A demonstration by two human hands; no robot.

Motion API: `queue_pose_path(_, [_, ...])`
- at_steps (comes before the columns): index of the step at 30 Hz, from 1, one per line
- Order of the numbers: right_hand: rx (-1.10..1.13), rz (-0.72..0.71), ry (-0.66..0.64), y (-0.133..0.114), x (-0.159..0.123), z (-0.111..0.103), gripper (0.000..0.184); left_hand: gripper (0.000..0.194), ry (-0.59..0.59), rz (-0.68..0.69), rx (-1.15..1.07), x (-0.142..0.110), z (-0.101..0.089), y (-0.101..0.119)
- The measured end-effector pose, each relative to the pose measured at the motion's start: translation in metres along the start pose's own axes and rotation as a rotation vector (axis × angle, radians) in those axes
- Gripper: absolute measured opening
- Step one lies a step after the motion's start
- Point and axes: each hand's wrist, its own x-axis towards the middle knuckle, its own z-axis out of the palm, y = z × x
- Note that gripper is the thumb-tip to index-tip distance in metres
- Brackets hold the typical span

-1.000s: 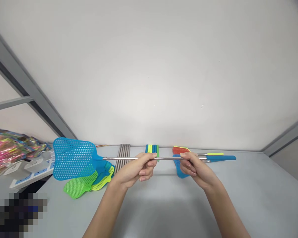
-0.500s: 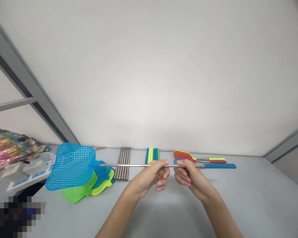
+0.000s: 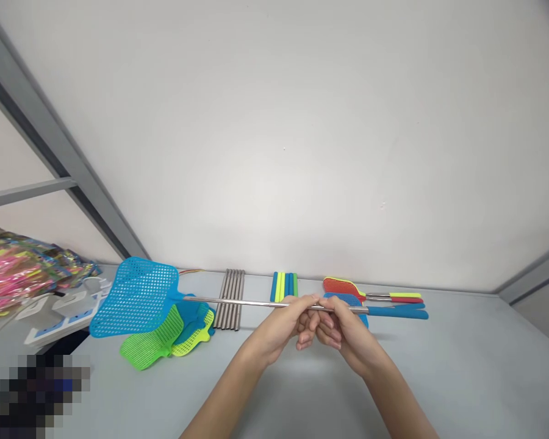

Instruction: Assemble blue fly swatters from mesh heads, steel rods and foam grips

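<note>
Both hands hold a blue fly swatter (image 3: 139, 297) with a thin metal telescopic rod, level above the table. My left hand (image 3: 289, 326) pinches the rod near its middle, thumb on top. Close beside it, nearly touching, my right hand (image 3: 343, 329) grips the thicker end of the rod by the blue handle. Loose swatter heads, green (image 3: 153, 341), yellow (image 3: 194, 338) and blue (image 3: 193, 318), lie beneath the held head at the left. Finished-looking swatters, one with a red head (image 3: 343, 286) and one with a blue head (image 3: 348, 299), lie behind my right hand.
Several metal rods (image 3: 230, 299) lie in a row on the grey table (image 3: 462, 372), with several coloured handle sleeves (image 3: 284, 286) to their right. A white power strip (image 3: 66, 320) with plugs and plastic-wrapped colourful packages (image 3: 22, 271) are at left. A wall (image 3: 274, 134) stands behind.
My two hands have come together along the rod. The handle end has shifted left and tilted slightly down, while the swatter head has risen a little. The view has shifted slightly.
</note>
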Motion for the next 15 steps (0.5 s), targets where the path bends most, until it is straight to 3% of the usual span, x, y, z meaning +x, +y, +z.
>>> queue_pose_path(15, [-0.106,-0.026,0.044,-0.0063,-0.0021,0.0022,0.035,0.038,0.003,-0.044,-0.113,-0.0011,0.0028,0.0080])
